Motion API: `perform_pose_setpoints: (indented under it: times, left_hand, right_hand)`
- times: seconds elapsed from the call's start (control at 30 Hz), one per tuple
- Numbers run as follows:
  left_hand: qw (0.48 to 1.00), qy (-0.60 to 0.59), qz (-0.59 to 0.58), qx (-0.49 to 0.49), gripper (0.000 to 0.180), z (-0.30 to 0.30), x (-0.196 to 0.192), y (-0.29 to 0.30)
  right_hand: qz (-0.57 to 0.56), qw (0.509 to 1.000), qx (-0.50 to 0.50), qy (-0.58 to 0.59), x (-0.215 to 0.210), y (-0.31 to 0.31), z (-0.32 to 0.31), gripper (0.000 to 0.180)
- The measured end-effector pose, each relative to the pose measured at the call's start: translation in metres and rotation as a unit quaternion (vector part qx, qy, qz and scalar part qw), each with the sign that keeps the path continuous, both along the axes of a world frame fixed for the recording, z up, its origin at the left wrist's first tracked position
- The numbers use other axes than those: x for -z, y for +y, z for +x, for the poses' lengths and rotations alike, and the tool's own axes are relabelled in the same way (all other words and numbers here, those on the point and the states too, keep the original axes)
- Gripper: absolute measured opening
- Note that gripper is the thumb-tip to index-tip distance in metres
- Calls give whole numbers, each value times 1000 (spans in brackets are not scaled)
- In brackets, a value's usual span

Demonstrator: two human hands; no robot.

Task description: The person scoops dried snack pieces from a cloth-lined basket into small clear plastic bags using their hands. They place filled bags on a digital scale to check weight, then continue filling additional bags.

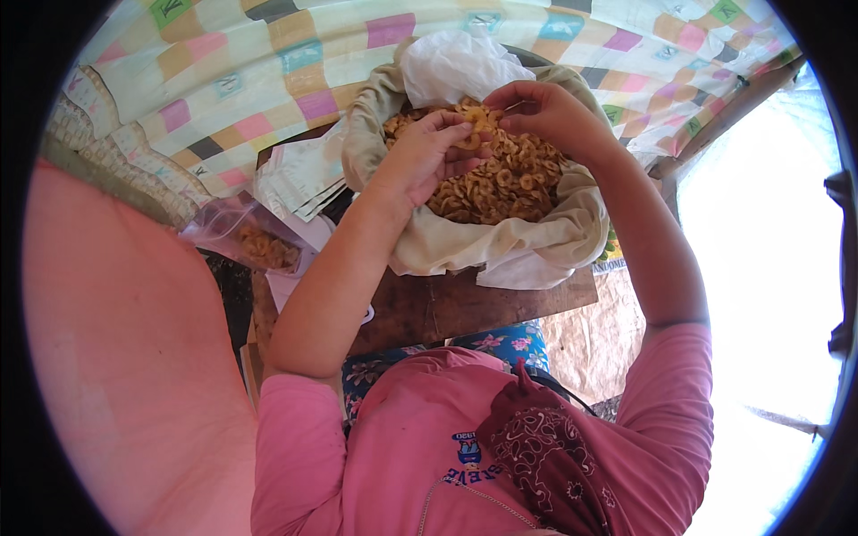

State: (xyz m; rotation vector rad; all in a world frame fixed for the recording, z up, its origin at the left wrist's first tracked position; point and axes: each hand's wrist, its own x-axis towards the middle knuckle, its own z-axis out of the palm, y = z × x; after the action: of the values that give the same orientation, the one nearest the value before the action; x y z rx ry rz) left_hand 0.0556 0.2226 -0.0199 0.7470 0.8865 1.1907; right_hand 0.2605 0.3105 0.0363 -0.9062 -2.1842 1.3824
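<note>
A basin lined with cream cloth (500, 250) holds a heap of golden-brown banana chips (505, 183), many curled into rings. Over the heap, my left hand (429, 154) is closed around a few chips, with paler yellow ones (474, 132) showing at its fingertips. My right hand (552, 114) comes in from the other side, thumb and forefinger pinched at the edge of these same chips. The two hands nearly meet. A crumpled white plastic bag (460, 64) lies at the far rim of the basin.
The basin rests on a brown wooden table (420, 308). Left of it lie a stack of flat pouches (299, 179) and a clear bag partly filled with chips (268, 247). A checkered plastic sheet (313, 54) hangs behind; pink sheeting (125, 339) covers the left side.
</note>
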Motion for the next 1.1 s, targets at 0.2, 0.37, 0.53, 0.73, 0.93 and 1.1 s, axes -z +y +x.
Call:
perform_pose_setpoints:
  times: [0.2, 0.37, 0.53, 0.73, 0.93, 1.1]
  left_hand:
    - [1000, -14, 9, -22, 21, -1, -1, -2]
    - [996, 30, 45, -74, 28, 4, -1, -5]
    - [995, -79, 51, -28, 29, -2, 3, -1]
    - [982, -187, -14, 15, 20, -16, 9, 5]
    - [984, -178, -13, 19, 14, -20, 18, 11]
    - [988, -148, -33, -5, 13, -20, 20, 10]
  right_hand:
    - [12, 999, 25, -20, 1, -8, -13, 32]
    - [-7, 999, 46, -6, -5, -11, -16, 32]
    - [69, 997, 44, 13, -2, -15, -25, 37]
    - [77, 983, 81, -147, 0, -5, -14, 37]
    - [280, 862, -39, -421, 46, -18, -7, 34]
    - [235, 897, -31, -374, 34, -1, -3, 26]
